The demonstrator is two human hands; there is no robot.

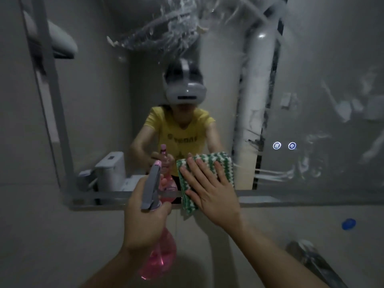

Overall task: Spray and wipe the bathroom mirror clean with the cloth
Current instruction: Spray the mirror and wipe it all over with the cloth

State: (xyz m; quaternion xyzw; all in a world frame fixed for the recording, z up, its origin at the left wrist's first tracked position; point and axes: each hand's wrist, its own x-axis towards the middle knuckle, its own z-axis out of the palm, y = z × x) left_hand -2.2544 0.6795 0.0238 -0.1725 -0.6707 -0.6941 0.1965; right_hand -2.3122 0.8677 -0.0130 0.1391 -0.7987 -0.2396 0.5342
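Left hand [145, 217] is grasping the neck of the pink spray bottle [160, 258], fingers curled round it just under the grey trigger head [152, 183]; the nozzle is pointing up toward the mirror [104, 100]. Grip on the left: clenched around the bottle. The bottle body is hanging below the hand, in front of the pale wall under the mirror.

Right hand [209, 190] is lying flat with fingers straight and spread, pressing the green-and-white cloth [209, 161] against the glass at the mirror's lower edge. Grip on the right: released, palm pushing only. The cloth is overlapping the bottom frame, its lower corner hanging past the edge.

Mirror surface is showing white foamy streaks [166, 23] near the top and fainter smears on the right side. Two small lit icons [284, 145] are glowing in the glass to the right of the cloth. A blue object [348, 223] is sitting low on the right; too blurred to identify.
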